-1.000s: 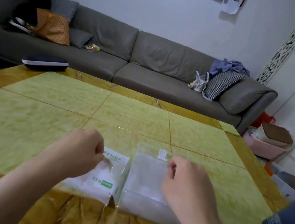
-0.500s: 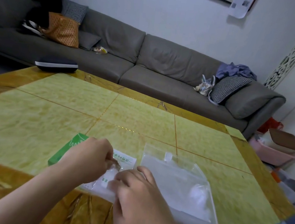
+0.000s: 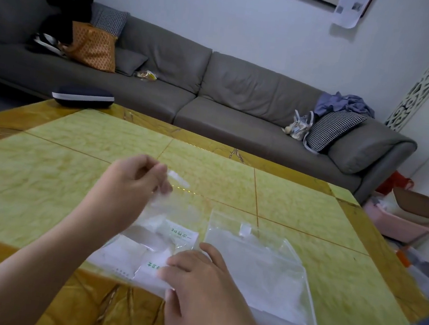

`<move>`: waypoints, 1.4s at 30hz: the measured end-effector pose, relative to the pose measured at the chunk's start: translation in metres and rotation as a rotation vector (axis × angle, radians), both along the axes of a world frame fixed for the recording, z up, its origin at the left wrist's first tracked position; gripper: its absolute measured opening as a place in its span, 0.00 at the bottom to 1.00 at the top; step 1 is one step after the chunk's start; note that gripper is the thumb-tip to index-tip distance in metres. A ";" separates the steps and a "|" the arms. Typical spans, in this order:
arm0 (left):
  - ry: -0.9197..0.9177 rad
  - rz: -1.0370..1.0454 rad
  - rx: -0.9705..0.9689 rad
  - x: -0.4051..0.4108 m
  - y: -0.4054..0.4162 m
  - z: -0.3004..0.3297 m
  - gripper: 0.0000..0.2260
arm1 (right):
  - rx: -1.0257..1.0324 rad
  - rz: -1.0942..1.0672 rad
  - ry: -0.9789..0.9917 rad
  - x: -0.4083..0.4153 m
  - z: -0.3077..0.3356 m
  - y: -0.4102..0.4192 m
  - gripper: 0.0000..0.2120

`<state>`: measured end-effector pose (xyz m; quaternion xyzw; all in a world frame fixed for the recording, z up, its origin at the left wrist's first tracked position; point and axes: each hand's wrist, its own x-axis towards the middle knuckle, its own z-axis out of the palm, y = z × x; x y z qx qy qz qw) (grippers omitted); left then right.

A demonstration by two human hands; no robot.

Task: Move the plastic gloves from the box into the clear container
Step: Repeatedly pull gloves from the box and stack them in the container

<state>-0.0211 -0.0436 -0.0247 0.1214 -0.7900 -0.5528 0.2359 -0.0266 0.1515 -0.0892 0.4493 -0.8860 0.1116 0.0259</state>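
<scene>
We are drawing a thin plastic glove (image 3: 173, 206) up out of the torn white box (image 3: 142, 258), which is lying on the counter (image 3: 44, 174) just left of the clear container (image 3: 257, 270). Our left hand (image 3: 129, 189) is pinching the film's top edge above the box, while our right hand (image 3: 198, 282) is pressing down on the box's near corner, fingers lightly bent. The container is lying flat, its white slider tab (image 3: 245, 230) at the far edge; we cannot tell whether its mouth is open. To do this well, we are judging that a slow, steady pull suits the clingy film, with the box pinned so it is not lifting or sliding toward the container.
</scene>
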 end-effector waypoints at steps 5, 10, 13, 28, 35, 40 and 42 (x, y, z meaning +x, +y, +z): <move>0.112 0.013 0.507 0.006 0.000 0.021 0.13 | -0.166 -0.026 -0.038 0.002 -0.002 0.000 0.17; 0.102 -0.056 0.756 0.009 0.013 0.023 0.10 | -0.716 -0.292 -0.225 0.005 0.032 0.013 0.13; 0.092 -0.116 0.820 0.008 0.024 0.018 0.10 | -0.828 -0.369 -0.525 0.003 0.052 0.022 0.35; -0.264 -0.791 0.822 0.014 0.058 0.016 0.43 | -1.095 -0.553 -0.471 -0.019 0.063 0.055 0.14; -0.145 -0.401 0.577 0.010 0.068 -0.003 0.20 | -1.182 -0.555 -0.633 -0.026 0.069 0.068 0.13; -0.092 -0.428 0.406 0.012 0.069 0.001 0.28 | -1.323 -0.630 -0.734 -0.034 0.071 0.079 0.14; -0.069 -0.426 0.367 0.013 0.070 0.001 0.30 | -1.257 -0.569 -0.835 -0.033 0.071 0.079 0.16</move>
